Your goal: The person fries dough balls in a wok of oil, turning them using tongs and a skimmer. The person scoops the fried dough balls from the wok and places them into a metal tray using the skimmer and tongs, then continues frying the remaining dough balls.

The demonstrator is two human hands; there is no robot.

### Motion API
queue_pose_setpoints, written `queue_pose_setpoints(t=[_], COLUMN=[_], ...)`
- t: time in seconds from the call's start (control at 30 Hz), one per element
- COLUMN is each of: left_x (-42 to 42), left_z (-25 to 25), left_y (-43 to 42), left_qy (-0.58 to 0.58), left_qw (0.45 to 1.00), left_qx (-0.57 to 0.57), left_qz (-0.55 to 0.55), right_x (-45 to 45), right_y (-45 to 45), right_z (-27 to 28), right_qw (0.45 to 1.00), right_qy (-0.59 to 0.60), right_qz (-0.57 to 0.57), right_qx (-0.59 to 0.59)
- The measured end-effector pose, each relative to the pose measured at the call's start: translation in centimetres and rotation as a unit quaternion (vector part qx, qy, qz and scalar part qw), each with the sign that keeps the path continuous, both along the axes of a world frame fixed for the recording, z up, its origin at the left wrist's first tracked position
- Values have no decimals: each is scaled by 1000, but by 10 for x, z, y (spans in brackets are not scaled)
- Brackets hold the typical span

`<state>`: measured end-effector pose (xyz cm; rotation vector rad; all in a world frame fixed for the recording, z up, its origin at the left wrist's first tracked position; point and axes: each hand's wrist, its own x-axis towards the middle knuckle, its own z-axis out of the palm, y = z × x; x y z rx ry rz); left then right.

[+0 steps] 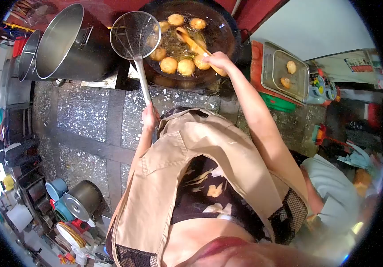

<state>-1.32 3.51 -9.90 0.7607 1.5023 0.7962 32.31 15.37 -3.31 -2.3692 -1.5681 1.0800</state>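
Observation:
My left hand (149, 116) is closed round the long metal handle of a mesh skimmer (133, 33), whose round basket hangs over the left edge of a dark wok (232, 38). Bubbling oil fills the wok, and several golden round fritters (186, 67) float in it. In my right hand (219, 61) is a wooden spoon (191, 41), gripped near its lower end. Its far tip reaches over the oil among the fritters; whether it touches one I cannot tell.
Two large metal pots (73, 49) stand left of the wok. On the right, a rectangular metal tray (275, 66) holds two fried pieces (291, 67), above a green basket (278, 103). A lidded pot (87, 196) sits lower left. Another person's light clothing (334, 187) shows lower right.

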Motion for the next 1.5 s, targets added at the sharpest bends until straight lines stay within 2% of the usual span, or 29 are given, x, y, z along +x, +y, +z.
queue_pose_setpoints(t=[0.03,0.07,0.1,0.23,0.3,0.4,0.43,0.47,0.5,0.53,0.57,0.67,0.77,0.87,0.93,0.97,1.0,1.03,1.13,1.17,1.23,1.4,1.5], left_x=[1,2,3,7,7,4,1,1,2,2,0,1,-1,-4,-2,-1,0,1,0,-1,-4,-7,-6], left_z=[0,1,1,9,12,10,9,9,8,6,0,7,8,2,7,9,9,11,5,0,-7,-9,-6], left_y=[0,0,0,1,-1,2,0,-1,-1,1,1,2,1,-1,-2,-3,-3,-2,-2,-3,-1,2,2], left_qy=[2,2,-6,-14,-7,-10,-13,-10,-13,-17,-29,-42,-10,17,4,4,6,7,34,35,7,-7,-13], left_qw=[1000,1000,1000,1000,1000,1000,1000,1000,1000,1000,999,998,1000,1000,999,999,999,999,999,999,1000,999,999], left_qx=[-9,-10,-13,-19,-22,-13,-6,-7,-14,-20,-29,-48,-21,-7,-46,-50,-48,-42,-23,-26,-10,-33,-32], left_qz=[1,0,6,5,4,-1,-15,-14,-7,0,6,21,-11,-24,-6,-4,1,4,-6,-10,-11,-17,-14], right_x=[6,9,12,17,25,40,50,40,20,3,-8,-23,-35,-37,-33,-30,-25,-9,16,19,25,8,-12], right_y=[0,-2,-3,-12,-24,-30,-22,-20,-14,-8,2,47,78,92,86,79,74,82,82,78,71,45,22], right_z=[-4,-2,0,1,20,47,32,38,52,62,62,23,-4,-27,-2,31,46,10,-5,-8,-11,23,43], right_qw=[983,932,901,860,873,952,987,986,999,985,971,934,910,896,918,975,998,998,994,985,989,991,995], right_qy=[159,313,381,453,434,249,138,141,-8,-156,-217,-324,-381,-406,-359,-208,-53,-43,68,131,103,22,-31], right_qz=[-81,-160,-186,-225,-214,-160,-77,-76,-41,-5,37,97,97,113,88,46,2,-49,-85,-113,-109,-131,-78], right_qx=[-47,-92,-96,-75,-66,-82,-38,-39,18,76,93,115,129,142,143,63,-19,18,-23,-3,0,27,51])
